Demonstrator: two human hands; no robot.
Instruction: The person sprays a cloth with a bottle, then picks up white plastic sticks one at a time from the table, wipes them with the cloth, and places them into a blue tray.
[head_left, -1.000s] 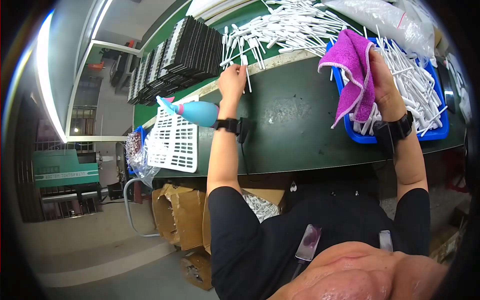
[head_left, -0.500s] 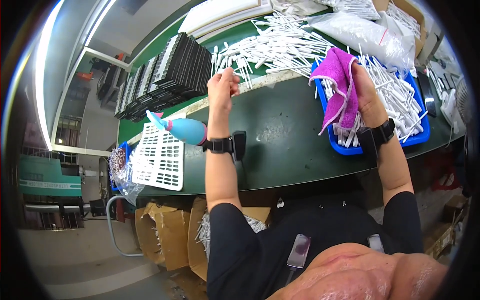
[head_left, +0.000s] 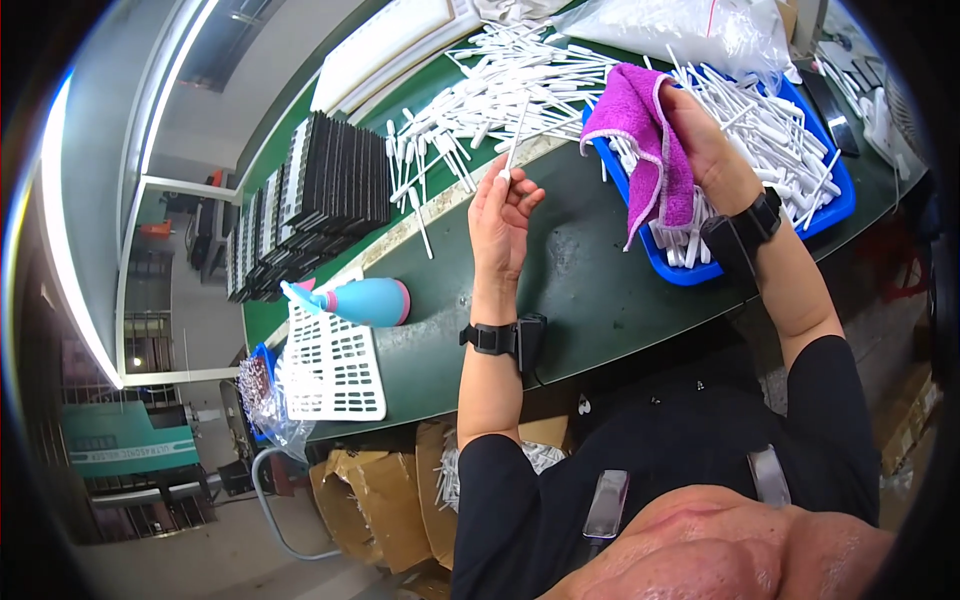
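Green work table [head_left: 600,290] runs across the view, loaded from far edge to near. At the back, rows of black trays [head_left: 320,190] stand stacked; beside them a large loose heap of white sticks [head_left: 500,90] spreads over the top. A blue bin [head_left: 830,205] on the right holds more of the same sticks. A white perforated grid [head_left: 335,365] lies at the near left edge, with a light blue spray bottle [head_left: 360,300] on its side just beyond it. Cardboard boxes [head_left: 380,500] sit below the table.

Change over the last second: the view has tipped and closed in, so both hands now sit nearer mid-picture. The left hand [head_left: 505,215] has come back from the heap and is raised, fingertips pinched on a single white stick [head_left: 515,140] held upright over the table, apart from the pile. The right hand [head_left: 715,140] keeps its closed grip on a purple cloth [head_left: 645,140], which hangs over the near corner of the bin as before.

Judgement: one stick has been singled out and brought close to the cloth; stick and cloth are near but not touching, so wiping does not look begun.
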